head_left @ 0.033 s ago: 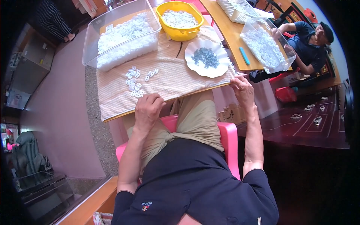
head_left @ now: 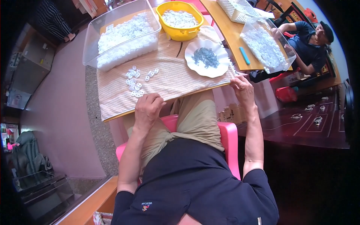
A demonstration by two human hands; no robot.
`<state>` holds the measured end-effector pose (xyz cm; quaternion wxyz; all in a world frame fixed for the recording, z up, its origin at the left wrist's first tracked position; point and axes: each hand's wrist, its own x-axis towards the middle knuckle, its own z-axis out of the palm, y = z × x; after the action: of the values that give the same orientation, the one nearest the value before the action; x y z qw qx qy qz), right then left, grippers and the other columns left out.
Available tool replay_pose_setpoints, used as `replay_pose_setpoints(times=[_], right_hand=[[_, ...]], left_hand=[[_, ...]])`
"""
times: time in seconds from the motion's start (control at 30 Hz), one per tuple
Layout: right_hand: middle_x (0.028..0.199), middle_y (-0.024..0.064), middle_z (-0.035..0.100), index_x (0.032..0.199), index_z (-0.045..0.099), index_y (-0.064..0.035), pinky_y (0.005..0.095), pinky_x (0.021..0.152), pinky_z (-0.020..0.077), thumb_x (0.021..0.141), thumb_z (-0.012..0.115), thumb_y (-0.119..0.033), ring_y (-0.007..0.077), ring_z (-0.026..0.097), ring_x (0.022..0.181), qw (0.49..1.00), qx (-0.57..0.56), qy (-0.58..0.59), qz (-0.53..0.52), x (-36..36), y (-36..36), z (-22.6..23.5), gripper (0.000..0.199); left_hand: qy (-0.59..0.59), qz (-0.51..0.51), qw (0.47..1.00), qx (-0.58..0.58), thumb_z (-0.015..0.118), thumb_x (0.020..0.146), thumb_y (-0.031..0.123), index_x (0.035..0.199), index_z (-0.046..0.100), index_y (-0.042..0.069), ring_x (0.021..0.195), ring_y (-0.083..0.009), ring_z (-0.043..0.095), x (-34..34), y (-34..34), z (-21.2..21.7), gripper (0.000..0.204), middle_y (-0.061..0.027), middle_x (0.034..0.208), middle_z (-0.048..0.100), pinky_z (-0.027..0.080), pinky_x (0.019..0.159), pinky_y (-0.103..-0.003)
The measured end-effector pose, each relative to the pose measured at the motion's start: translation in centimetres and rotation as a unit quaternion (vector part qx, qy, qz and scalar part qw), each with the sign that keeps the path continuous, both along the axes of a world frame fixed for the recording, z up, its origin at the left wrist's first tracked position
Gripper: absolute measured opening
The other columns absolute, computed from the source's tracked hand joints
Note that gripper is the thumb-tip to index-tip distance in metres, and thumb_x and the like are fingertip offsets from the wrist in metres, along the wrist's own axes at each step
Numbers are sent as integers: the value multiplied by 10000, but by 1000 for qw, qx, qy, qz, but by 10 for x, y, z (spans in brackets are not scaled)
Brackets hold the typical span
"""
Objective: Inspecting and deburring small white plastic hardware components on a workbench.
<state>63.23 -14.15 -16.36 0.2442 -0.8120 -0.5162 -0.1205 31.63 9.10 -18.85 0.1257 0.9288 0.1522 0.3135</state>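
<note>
A striped, towel-like cloth [head_left: 123, 88] covers the small table in front of me. My left hand [head_left: 148, 108] rests at its front edge with the fingers curled; what they hold, if anything, is hidden. Just beyond that hand lies a loose group of small white two-holed plastic pieces [head_left: 134, 83]. At the right front corner, my right hand [head_left: 242, 85] has its fingers closed on the cloth's edge. Near it stands a white scalloped plate [head_left: 190, 64] holding a heap of small grey-blue slivers [head_left: 205, 57], possibly metal pins.
A clear bin [head_left: 90, 52] of white pieces and a yellow basin [head_left: 180, 34] stand at the back. On the adjoining table are a turquoise-handled tool [head_left: 244, 55], a white basket [head_left: 236, 14] and another clear bin [head_left: 289, 62], handled by a co-worker [head_left: 307, 48]. A dark strip [head_left: 179, 49] lies on the cloth.
</note>
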Motion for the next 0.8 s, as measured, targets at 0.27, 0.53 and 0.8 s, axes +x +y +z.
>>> replay_pose_setpoints(times=[0.27, 0.53, 0.8], right_hand=[[903, 83, 619, 901, 633, -69, 392, 682, 497, 840, 643, -58, 310, 639, 811, 993, 25, 118, 0, 7, -4, -4, 63], [871, 77, 618, 870, 678, -38, 354, 658, 484, 851, 684, -153, 222, 632, 742, 986, -23, 164, -17, 3, -1, 14, 117], [736, 113, 600, 852, 685, 1, 321, 604, 448, 875, 675, -189, 214, 571, 625, 988, 35, 141, -44, 16, 17, 25, 192]], left_hand=[[0, -1, 1000, -11, 704, 781, 153, 806, 606, 87, 792, -227, 587, 0, 3, 1, 121, -21, 881, 611, 474, 694, -366], [34, 1, 999, 30, 724, 787, 191, 837, 631, 70, 788, -247, 603, -3, 2, 6, 161, -55, 898, 632, 497, 702, -368], [-61, 59, 996, -31, 758, 762, 221, 896, 653, 54, 834, -273, 610, -13, 18, 15, 239, -83, 951, 638, 503, 724, -377]])
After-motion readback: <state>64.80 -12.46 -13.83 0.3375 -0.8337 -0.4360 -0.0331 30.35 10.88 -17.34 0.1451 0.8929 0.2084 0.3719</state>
